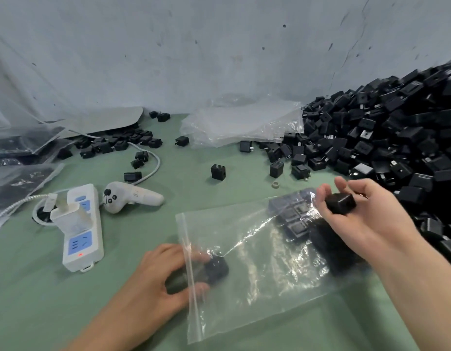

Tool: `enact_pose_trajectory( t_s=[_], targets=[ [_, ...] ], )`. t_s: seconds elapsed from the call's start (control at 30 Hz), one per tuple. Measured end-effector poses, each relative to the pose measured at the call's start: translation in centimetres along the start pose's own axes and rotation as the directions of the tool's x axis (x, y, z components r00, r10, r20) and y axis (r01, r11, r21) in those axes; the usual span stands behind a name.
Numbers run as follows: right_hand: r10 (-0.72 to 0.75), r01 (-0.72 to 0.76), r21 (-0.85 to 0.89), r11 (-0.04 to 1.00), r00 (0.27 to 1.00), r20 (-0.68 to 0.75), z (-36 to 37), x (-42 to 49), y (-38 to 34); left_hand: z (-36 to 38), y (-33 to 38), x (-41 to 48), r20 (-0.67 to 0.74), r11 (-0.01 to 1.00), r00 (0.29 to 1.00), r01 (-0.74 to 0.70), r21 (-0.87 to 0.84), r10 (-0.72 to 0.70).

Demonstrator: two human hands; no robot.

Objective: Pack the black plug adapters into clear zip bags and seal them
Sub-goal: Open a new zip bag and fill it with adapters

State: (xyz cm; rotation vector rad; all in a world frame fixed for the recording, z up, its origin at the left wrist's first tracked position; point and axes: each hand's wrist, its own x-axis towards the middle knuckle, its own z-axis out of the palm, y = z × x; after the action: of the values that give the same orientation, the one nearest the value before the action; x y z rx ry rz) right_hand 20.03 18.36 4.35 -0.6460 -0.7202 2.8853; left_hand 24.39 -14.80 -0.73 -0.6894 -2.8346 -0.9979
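green table (194,203), bag (257,295) holds adapters (295,219)

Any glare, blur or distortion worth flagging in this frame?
Head view: glare streaks across the bag veil the adapters inside; the left hand and right hand are softly blurred; the pile smears toward the right edge; lighting is even, shadows faint.

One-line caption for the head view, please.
Left hand holds a black adapter just inside the clear zip bag; right hand grips a second adapter.
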Motion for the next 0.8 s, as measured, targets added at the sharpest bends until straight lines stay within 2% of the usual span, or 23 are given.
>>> enact_pose_trajectory(
  t_s=[0.1, 0.17, 0.3, 0.37, 0.4, 0.47, 0.53, 0.57, 0.63, 0.8],
  targets=[
    [-0.205, 0.21, -0.237, 0.948, 0.978, 0.045, 0.0, 0.1, 0.0, -0.6, -0.7, -0.2, -0.046, 0.999, 0.998, 0.032, -0.012, -0.032],
    [-0.308, 0.316, -0.447, 0.837, 0.947, 0.093, 0.0, 0.0, 0.3, -0.6, -0.5, 0.3, -0.024, 0.999, 1.0, -0.019, 0.051, 0.02],
    [-0.329, 0.32, -0.731, 0.603, 0.934, 0.138, -0.6, 0.0, 1.1, 0.2, 0.7, 2.1, 0.09, 0.98, 0.987, -0.143, 0.14, 0.131],
    [-0.35, 0.347, -0.834, 0.43, 0.915, 0.2, -1.2, 0.2, 1.3, 0.6, 0.9, 3.0, 0.158, 0.963, 0.973, -0.199, 0.183, 0.171],
    [-0.372, 0.394, -0.855, 0.338, 0.89, 0.263, -1.5, 0.3, 1.3, 0.9, 1.1, 3.4, 0.178, 0.958, 0.968, -0.212, 0.195, 0.178],
    [-0.402, 0.491, -0.868, 0.073, 0.811, 0.425, -2.3, 0.7, 1.2, 1.5, 1.4, 4.1, 0.169, 0.956, 0.968, -0.219, 0.194, 0.187],
    [-0.36, 0.53, -0.822, -0.206, 0.74, 0.568, -3.0, 1.2, 1.2, 2.4, 1.8, 4.9, 0.142, 0.957, 0.97, -0.221, 0.187, 0.196],
    [-0.333, 0.536, -0.79, -0.297, 0.717, 0.612, -3.2, 1.3, 1.2, 2.8, 2.1, 5.4, 0.138, 0.959, 0.971, -0.219, 0.181, 0.196],
    [-0.281, 0.542, -0.741, -0.395, 0.697, 0.66, -3.6, 1.6, 1.0, 3.7, 2.7, 6.4, 0.144, 0.952, 0.964, -0.247, 0.182, 0.223],
    [-0.201, 0.516, -0.72, -0.464, 0.73, 0.653, -4.0, 2.3, 0.2, 5.4, 4.2, 8.1, 0.217, 0.941, 0.94, -0.299, 0.159, 0.262]
  ],
)
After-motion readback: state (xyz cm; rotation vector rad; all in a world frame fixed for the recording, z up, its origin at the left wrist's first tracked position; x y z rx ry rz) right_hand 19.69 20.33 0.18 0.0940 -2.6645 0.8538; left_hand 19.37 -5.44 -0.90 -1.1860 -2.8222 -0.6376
